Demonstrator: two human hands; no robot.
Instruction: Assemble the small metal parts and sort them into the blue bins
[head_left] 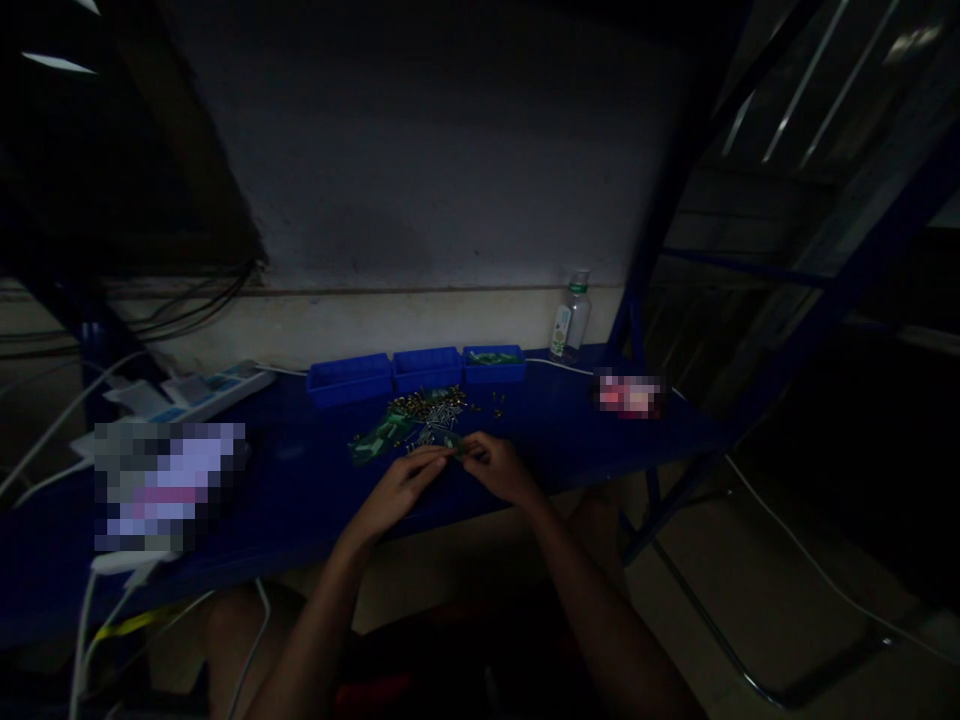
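Near the front edge of the blue table, my left hand (409, 485) and my right hand (495, 465) meet at a small green plastic bag (454, 441). The fingers of both hands are closed on it, from either side. What lies inside the bag is too dark to make out. Just beyond my fingers is a heap of silver screws (437, 424), with brass-coloured small parts (429, 402) piled behind it. Left of the heap lie several more green bags (379, 435) with pale pieces in or on them.
Behind the heap stand three blue bins; the right bin (495, 372) holds green bags, unlike the left bin (350, 380) and middle bin (427, 370). A bottle (572, 320) stands at the back right. White power strips (217, 390) and cables lie left. Blue frame posts flank the table (300, 500).
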